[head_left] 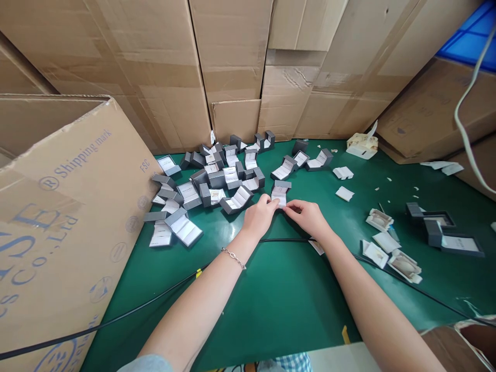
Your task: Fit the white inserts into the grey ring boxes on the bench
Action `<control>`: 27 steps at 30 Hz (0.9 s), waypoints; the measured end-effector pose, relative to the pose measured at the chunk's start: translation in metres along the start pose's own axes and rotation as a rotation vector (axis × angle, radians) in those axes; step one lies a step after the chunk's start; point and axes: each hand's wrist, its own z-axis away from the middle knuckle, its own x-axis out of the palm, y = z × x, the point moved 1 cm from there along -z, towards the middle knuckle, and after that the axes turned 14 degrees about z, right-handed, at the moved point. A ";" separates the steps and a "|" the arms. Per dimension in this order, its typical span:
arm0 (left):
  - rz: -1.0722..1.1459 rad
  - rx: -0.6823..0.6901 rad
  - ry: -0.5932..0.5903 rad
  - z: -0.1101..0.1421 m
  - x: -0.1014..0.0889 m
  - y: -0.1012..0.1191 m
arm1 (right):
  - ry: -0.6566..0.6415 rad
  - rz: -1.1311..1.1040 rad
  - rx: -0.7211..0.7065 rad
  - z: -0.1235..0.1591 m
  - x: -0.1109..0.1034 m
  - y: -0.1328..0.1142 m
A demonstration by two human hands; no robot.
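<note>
An open grey jewellery box (280, 192) with a white lining stands on the green table (271, 299) just beyond my hands. My left hand (260, 216) pinches the box's front left edge with curled fingers. My right hand (308, 214) pinches its front right edge, fingers closed. A chain bracelet (233, 257) hangs on my left wrist. Behind and to the left lies a heap of several open grey boxes (211, 181) of the same kind.
A large cardboard carton (58, 217) printed "Shipping mark" stands at the left. Cardboard boxes (232, 72) wall off the back. White inserts (387, 243) and grey boxes (442, 230) lie at the right. A black cable (163, 294) crosses the table under my arms.
</note>
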 end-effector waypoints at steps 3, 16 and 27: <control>-0.002 -0.002 -0.002 -0.001 0.000 -0.001 | 0.038 0.028 -0.036 0.000 0.001 0.001; 0.097 0.162 0.068 -0.002 -0.003 -0.004 | 0.075 0.094 -0.199 -0.001 0.004 0.006; 0.121 0.212 -0.007 -0.004 -0.009 -0.001 | -0.015 -0.043 -0.225 -0.001 -0.004 0.006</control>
